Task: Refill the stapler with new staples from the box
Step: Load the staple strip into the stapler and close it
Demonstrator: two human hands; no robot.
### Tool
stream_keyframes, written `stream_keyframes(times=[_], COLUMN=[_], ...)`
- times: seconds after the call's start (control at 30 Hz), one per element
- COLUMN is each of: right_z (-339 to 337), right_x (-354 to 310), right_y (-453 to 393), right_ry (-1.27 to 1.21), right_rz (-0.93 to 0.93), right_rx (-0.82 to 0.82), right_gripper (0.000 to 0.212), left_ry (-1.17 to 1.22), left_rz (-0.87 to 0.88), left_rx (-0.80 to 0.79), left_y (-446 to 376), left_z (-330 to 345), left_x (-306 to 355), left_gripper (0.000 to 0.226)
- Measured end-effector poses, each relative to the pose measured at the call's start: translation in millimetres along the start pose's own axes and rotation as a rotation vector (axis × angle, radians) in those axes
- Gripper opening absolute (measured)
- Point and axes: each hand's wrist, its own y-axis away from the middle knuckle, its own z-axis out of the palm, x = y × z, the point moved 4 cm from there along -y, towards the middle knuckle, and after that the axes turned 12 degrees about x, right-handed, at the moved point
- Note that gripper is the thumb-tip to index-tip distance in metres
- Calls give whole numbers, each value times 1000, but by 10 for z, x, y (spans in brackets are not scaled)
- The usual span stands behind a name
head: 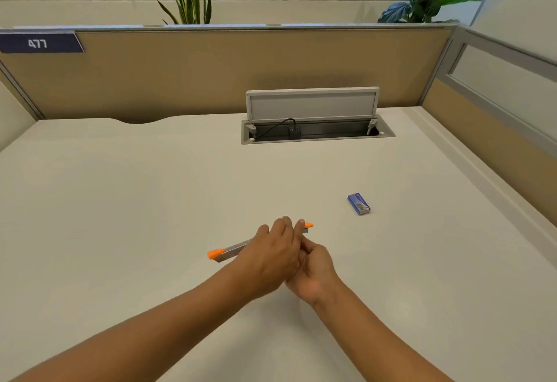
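Note:
An orange and silver stapler (pixel 229 252) lies opened out flat on the white desk (pixel 120 200), with an orange tip showing at each end. My left hand (pixel 271 258) lies over its middle and hides most of it. My right hand (pixel 313 273) is tucked under the left one, its fingers curled at the stapler's right part. Whether either hand truly grips it, I cannot make out. A small blue staple box (pixel 358 204) lies closed on the desk, up and to the right of my hands, untouched.
An open cable hatch (pixel 313 116) with a raised lid and a black plug sits at the back of the desk. Beige partition walls (pixel 211 74) close the desk at the back and right. Plants stand behind the partition.

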Motion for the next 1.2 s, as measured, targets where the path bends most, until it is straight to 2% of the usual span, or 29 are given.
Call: stream_keyframes(times=[0.1, 0.17, 0.3, 0.37, 0.43, 0.53, 0.57, 0.63, 0.77, 0.87, 0.97, 1.1, 1.2], right_z=[96, 121, 196, 243, 278, 327, 338, 343, 348, 367, 388, 389, 407], right_x=[8, -11, -60, -78, -78, -118, -129, -146, -229, -331, -368, -342, -328], right_y=[73, 80, 112, 115, 149, 193, 202, 213, 226, 221, 211, 187, 190], right_ry=[-25, -8, 15, 24, 22, 38, 67, 147, 360, 603, 738, 741, 695], right_rz=[21, -10, -41, -42, -31, -47, -66, -112, -219, -308, -348, -329, -310], right_rx=[-69, -44, -58, -71, -104, -146, -142, -117, -68, -6, 28, 30, 32], right_gripper=[37, 37, 39, 40, 40, 37, 37, 35, 30, 39, 42, 24, 18], left_ry=[-33, 0, 57, 201, 512, 1278, 1488, 1740, 1997, 2103, 2107, 2044, 1903], left_rz=[70, 89, 28, -70, -298, -813, -914, -1000, -1029, -1031, -1055, -1078, -1081], left_rx=[5, -16, -16, -57, -89, -41, -22, -17, 24, 46, 73, 117, 113], left_y=[-10, -27, -63, -75, -40, 27, 57, 105, 177, 207, 230, 229, 218], left_z=[3, 19, -4, -16, -21, -18, -11, 2, 24, 68, 118, 145, 152], left_x=[-29, -92, -224, -307, -446, -604, -607, -558, -499, -439, -365, -331, -335], left_gripper=[71, 67, 67, 69, 69, 68, 67, 63, 56, 59, 59, 55, 57])
